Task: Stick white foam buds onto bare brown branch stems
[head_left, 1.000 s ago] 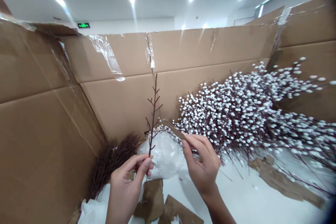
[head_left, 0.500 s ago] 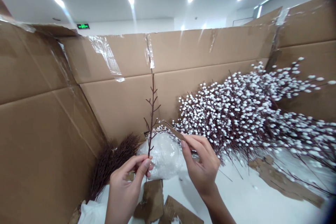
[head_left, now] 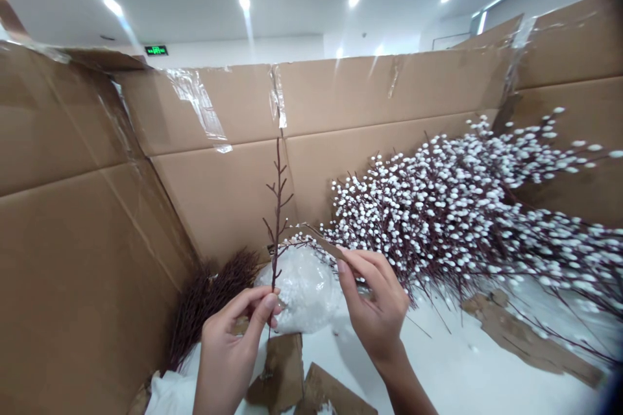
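Observation:
My left hand [head_left: 243,331] pinches a thin dark-brown artificial twig [head_left: 278,207] near its lower end. The twig stands almost upright, with short bare side shoots. Closed between the thumb and fingers of my right hand [head_left: 377,301] is a narrow strip of brown cardboard [head_left: 327,245], its far end pointing left toward the twig. A small gap seems to lie between strip and twig, though I cannot tell for sure. Behind both hands sits a clear plastic bag [head_left: 311,282] of small white pieces.
Many twigs with white buds [head_left: 438,207] are heaped at the right. A bundle of bare dark twigs [head_left: 209,301] leans at the left. Tall cardboard walls [head_left: 219,198] surround the white surface [head_left: 428,363]. Cardboard scraps [head_left: 282,369] lie in front, and a torn cardboard piece [head_left: 525,340] at right.
The twig's upper part has shifted slightly left with my left hand. My right hand and the cardboard strip stay nearly where they were.

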Demonstrator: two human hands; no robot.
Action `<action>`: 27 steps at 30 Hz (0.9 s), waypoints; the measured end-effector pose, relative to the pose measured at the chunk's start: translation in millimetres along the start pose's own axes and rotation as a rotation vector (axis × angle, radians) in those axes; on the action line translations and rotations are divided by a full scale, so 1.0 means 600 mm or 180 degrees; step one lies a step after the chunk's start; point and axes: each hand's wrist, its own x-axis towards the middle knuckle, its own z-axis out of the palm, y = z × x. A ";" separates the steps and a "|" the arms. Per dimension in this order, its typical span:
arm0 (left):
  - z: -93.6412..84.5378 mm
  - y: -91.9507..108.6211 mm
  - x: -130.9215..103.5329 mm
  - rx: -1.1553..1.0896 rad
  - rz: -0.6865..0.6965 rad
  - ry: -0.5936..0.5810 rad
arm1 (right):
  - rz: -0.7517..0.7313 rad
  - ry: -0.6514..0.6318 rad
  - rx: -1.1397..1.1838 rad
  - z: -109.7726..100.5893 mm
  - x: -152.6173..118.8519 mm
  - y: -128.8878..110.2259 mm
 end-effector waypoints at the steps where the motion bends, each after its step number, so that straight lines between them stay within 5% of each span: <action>1: -0.001 0.000 0.000 0.0007 0.0007 0.0009 | -0.0003 0.0012 0.0001 0.000 0.000 0.000; 10: -0.020 0.003 -0.005 -0.0076 -0.0045 0.0305 | 0.0300 -0.0173 0.0065 -0.047 0.016 -0.006; 13: -0.031 0.011 -0.013 -0.0179 0.0003 0.0540 | 0.0623 -0.1111 0.0225 -0.077 -0.005 0.016; 17: -0.043 0.023 -0.019 -0.0256 0.0072 0.0752 | 0.0790 -0.2651 0.0199 -0.116 -0.085 0.057; 22: -0.049 0.025 -0.018 -0.0189 -0.0032 0.0640 | 0.0821 -0.3419 -0.0015 -0.148 -0.183 0.083; 27: -0.056 0.019 -0.013 -0.0126 -0.0057 0.0600 | 0.0665 -0.3879 -0.0043 -0.152 -0.215 0.080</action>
